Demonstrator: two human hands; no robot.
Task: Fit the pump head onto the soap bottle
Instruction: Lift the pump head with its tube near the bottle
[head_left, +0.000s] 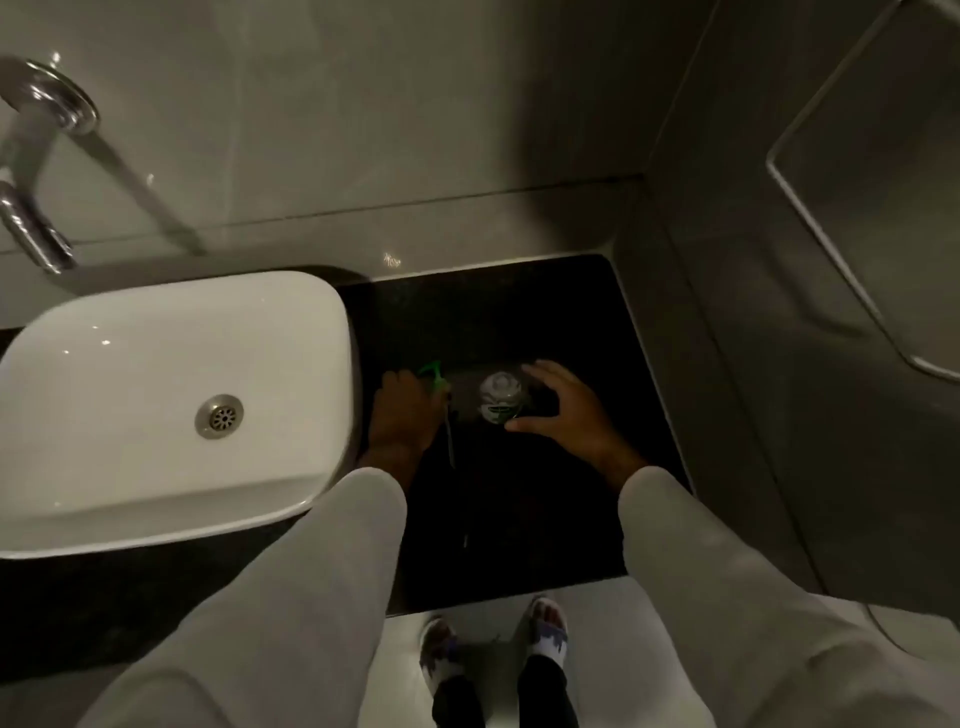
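Observation:
A clear soap bottle (497, 399) with a white and green label stands on the black counter (519, 312), seen from above. My right hand (563, 410) is spread around its right side, fingers apart, thumb and forefinger close to the bottle; whether they touch it is unclear. My left hand (402, 415) is closed on the green pump head (434, 376), just left of the bottle. The pump's thin dip tube (450, 439) hangs down toward me.
A white basin (156, 405) with a metal drain sits on the counter to the left, under a chrome tap (36, 171). Grey tiled walls close in behind and at the right. My sandalled feet (493, 644) show on the pale floor below.

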